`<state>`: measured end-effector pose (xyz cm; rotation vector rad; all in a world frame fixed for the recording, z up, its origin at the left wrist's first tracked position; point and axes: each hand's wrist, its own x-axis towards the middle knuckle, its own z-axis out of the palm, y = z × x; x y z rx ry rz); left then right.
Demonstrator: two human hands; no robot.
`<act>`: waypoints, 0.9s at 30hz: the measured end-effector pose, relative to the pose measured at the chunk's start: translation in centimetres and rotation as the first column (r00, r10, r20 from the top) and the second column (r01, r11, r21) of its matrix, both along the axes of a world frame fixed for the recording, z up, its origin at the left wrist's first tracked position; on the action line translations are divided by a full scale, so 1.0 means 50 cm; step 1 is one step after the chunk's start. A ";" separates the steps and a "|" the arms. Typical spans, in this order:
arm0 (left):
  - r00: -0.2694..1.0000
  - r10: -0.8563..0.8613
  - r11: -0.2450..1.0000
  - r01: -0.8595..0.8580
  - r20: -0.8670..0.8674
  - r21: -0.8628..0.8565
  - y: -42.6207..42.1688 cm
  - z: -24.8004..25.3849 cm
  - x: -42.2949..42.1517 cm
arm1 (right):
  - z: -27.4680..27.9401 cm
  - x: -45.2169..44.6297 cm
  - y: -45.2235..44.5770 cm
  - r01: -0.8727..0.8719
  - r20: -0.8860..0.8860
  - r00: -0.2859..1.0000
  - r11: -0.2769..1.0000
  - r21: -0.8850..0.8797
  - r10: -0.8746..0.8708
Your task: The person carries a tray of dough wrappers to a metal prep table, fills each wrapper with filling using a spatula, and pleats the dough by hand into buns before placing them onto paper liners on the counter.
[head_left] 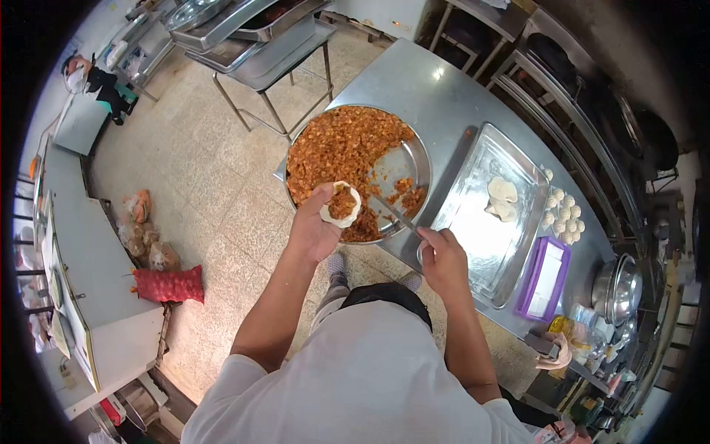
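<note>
My left hand (316, 231) holds a round dough wrapper (356, 209) with reddish-brown filling (341, 203) in its middle, above the near left rim of a large round metal pan (427, 159). Chunky filling (333, 148) covers the left and far part of the pan; the right part shows bare metal with small clumps. In my right hand (442, 259) is the handle of a thin flat metal spatula (398, 214), its tip reaching into the pan near the filling. A metal tray (473, 214) lies to the right, with a few flat dough wrappers (502, 196) on it.
Several pleated buns (566, 216) sit beyond the tray, near a purple-rimmed box (543, 280). Metal bowls (620, 288) and an oil bottle (577, 333) stand at the table's right. A red net sack (170, 285) is on the floor. Another person (100, 83) is far left.
</note>
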<state>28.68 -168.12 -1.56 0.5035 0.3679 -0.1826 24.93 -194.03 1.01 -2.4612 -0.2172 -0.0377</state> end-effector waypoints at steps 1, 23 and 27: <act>0.999 -0.028 0.999 0.027 0.017 0.019 -0.002 0.001 0.002 | 0.006 0.002 0.000 0.016 0.046 0.999 0.998 0.063 -0.019; 0.975 -0.181 0.942 0.135 0.128 0.308 -0.036 0.031 0.016 | 0.029 -0.022 0.000 -0.105 0.222 0.972 0.985 0.138 0.072; 0.951 -0.294 0.929 0.260 0.099 0.264 -0.022 0.039 0.025 | -0.025 -0.031 0.002 0.015 -0.022 1.000 0.888 0.459 -0.006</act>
